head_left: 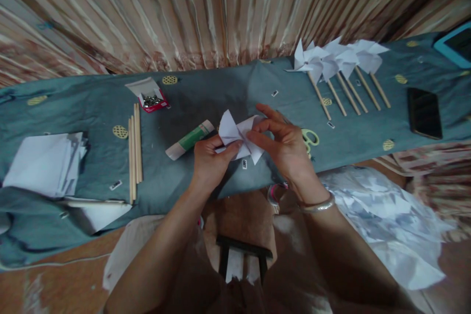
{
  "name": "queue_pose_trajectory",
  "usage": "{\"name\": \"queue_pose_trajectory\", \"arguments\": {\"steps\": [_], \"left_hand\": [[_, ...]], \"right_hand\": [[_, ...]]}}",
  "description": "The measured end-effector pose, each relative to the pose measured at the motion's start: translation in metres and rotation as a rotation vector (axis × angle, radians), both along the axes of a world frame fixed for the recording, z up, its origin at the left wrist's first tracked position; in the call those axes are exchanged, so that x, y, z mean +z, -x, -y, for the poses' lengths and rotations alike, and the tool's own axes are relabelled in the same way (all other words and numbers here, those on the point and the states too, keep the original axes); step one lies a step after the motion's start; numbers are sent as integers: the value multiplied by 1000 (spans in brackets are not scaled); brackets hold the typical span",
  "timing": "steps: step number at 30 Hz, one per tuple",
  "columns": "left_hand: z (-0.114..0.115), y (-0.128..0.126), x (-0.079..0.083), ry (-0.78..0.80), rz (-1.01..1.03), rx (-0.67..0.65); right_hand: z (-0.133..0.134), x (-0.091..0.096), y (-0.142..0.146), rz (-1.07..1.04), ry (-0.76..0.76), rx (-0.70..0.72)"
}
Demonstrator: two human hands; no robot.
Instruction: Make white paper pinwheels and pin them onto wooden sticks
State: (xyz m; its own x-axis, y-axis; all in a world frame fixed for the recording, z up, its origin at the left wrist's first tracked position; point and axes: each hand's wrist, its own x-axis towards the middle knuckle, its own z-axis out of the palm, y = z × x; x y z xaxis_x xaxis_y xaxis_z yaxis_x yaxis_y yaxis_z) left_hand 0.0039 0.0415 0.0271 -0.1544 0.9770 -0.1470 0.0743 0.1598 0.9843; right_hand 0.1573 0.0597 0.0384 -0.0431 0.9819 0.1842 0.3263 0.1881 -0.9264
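Between my hands, above the middle of the cloth-covered table, is a white paper pinwheel point(228, 127) with its blades folded toward the centre. My left hand point(212, 159) pinches it from the left, thumb pressed near its middle. On the right side, my right hand point(281, 142) grips a blade between thumb and fingers, the other fingers lifted. No stick shows on this pinwheel. Just behind my left hand lies a roll with a green band point(191, 140). Light green scissors point(310, 138) are partly hidden behind my right hand.
Finished pinwheels on sticks point(338, 59) lie at the back right, near a black phone point(424, 113). Leftward are wooden sticks point(135, 152), a red box of metal pins point(150, 100) and stacked white paper point(44, 164). A plastic bag of paper scraps point(386, 216) sits below the table's right edge.
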Motion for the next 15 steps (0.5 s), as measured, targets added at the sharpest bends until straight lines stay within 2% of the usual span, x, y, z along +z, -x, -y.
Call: {"name": "queue_pose_trajectory", "arguments": {"steps": [15], "left_hand": [[0,-3,4,37,-6,7]], "right_hand": [[-3,-2,-2,-78,69,-40]]}}
